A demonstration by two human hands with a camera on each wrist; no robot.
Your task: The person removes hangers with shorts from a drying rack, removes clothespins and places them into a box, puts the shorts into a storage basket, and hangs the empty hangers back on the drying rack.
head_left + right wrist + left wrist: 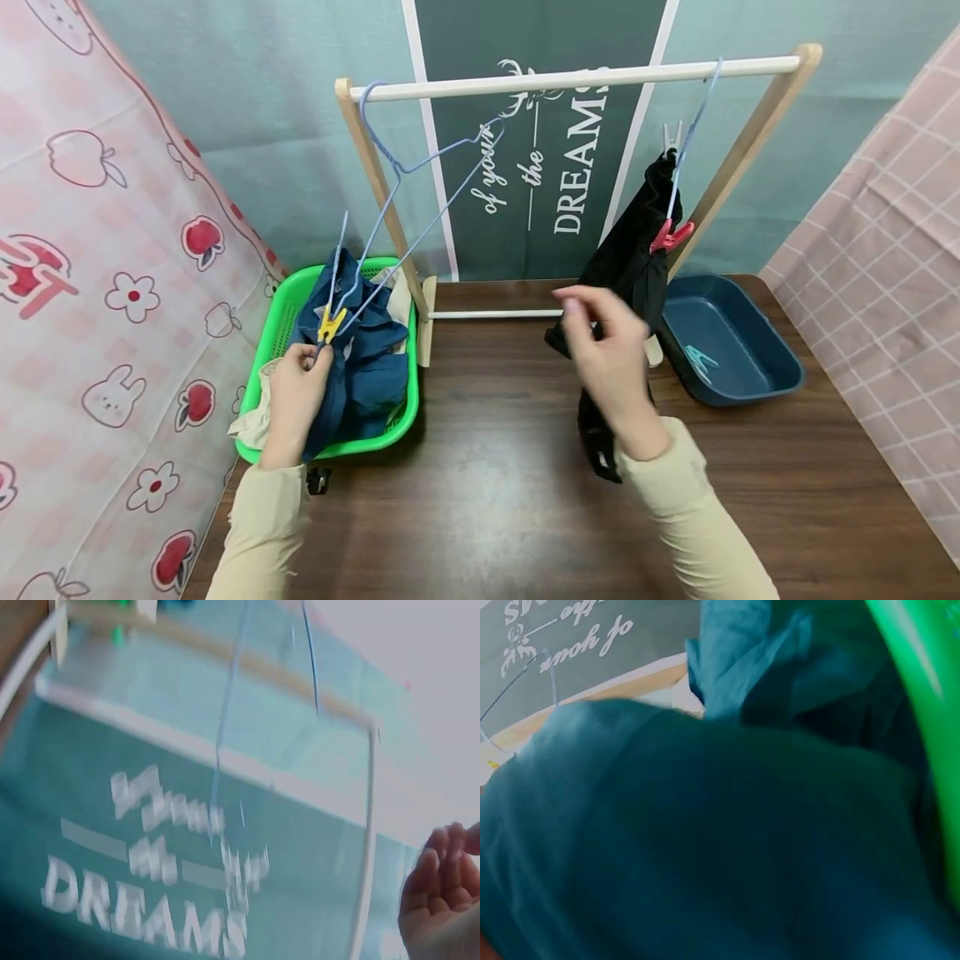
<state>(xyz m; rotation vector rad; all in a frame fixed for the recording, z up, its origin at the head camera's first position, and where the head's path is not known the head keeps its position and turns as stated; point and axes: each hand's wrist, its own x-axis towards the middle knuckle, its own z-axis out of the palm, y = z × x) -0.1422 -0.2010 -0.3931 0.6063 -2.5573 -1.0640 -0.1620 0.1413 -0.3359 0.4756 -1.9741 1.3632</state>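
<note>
My left hand (296, 392) pinches the edge of a dark blue garment (378, 379) just under a yellow clothespin (330, 323). That clothespin sits at the lower end of a blue wire hanger (438, 153), hooked on the rack's top bar and tilted. In the left wrist view, blue cloth (705, 840) fills most of the picture and hides the fingers. Blurred, my right hand (615, 367) is in the air in front of a hanging black garment (641, 250). Its fingers (431, 889) are loosely bent, with nothing visible in them.
The garment's bulk lies in a green basket (412, 400) with cream cloth. A wooden rack (750, 150) spans the table. Red (671, 237) and grey clothespins (671, 137) are on the black garment. A blue basin (750, 383) at right holds light blue clothespins (700, 362).
</note>
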